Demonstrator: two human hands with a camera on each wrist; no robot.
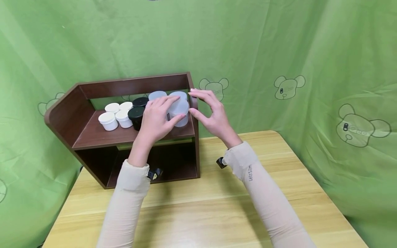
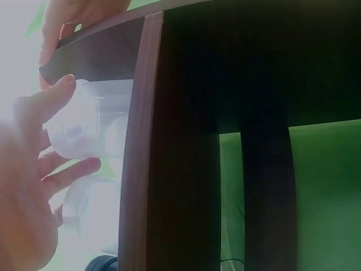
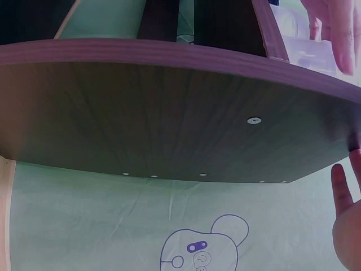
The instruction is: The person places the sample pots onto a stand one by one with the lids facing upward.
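Observation:
A clear plastic jar (image 1: pixel 179 110) with a frosted lid stands at the front right of the brown shelf unit's upper board (image 1: pixel 93 136). My left hand (image 1: pixel 154 119) holds it from the left, thumb across its near side and fingers behind, as the left wrist view also shows. On the right, my right hand (image 1: pixel 215 115) has its thumb and fingers spread at the edge of the unit's side panel (image 1: pixel 196 148), apparently touching it. Behind the held jar are more clear jars (image 1: pixel 157 95), partly hidden by my left hand.
Black-lidded jars (image 1: pixel 136 113) stand left of the clear ones, then several white jars (image 1: pixel 108 121). The unit, with a lower compartment (image 1: pixel 167 160), stands on a light wooden table (image 1: pixel 198 213). Green cloth (image 1: pixel 235 41) hangs behind and at the sides.

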